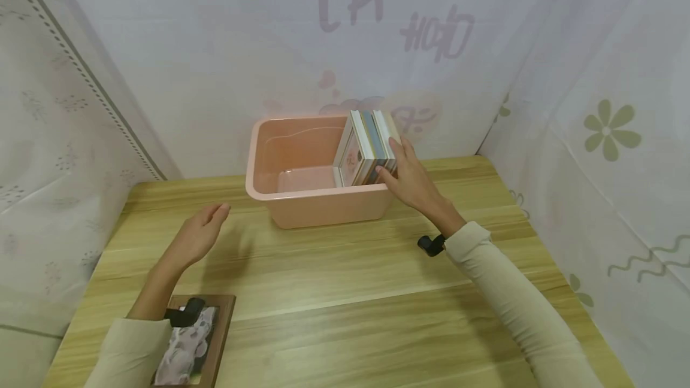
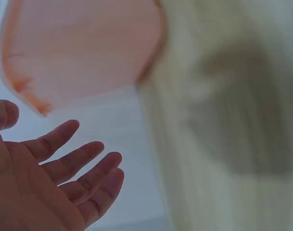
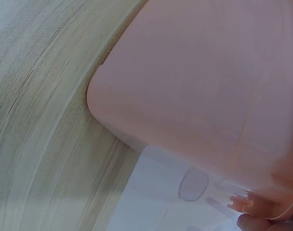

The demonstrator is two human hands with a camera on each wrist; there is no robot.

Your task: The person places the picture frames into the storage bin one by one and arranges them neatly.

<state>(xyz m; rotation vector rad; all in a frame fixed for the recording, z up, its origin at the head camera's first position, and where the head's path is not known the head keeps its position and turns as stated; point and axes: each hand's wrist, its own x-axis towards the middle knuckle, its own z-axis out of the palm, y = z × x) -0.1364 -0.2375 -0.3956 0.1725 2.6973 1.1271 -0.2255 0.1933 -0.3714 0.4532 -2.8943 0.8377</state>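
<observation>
A pink plastic bin (image 1: 323, 208) stands at the back of the wooden table. Several picture frames (image 1: 366, 142) lean upright in a row at its right end, with white, blue and tan edges; the leftmost face shows a pale picture. My right hand (image 1: 412, 181) grips the rightmost of these frames, thumb on the near edge and fingers above. In the right wrist view, a fingertip (image 3: 254, 223) shows at the bin's rim; the frames are hidden there. My left hand (image 1: 196, 235) hovers left of the bin, holding nothing, its fingers (image 2: 88, 178) loosely spread.
A brown picture frame (image 1: 225, 334) with a grey animal picture lies on the table (image 1: 334, 298) at the front left, partly under my left forearm. A patterned white cloth (image 1: 215, 76) hangs behind the table and along both sides. The bin's left half shows its bare floor.
</observation>
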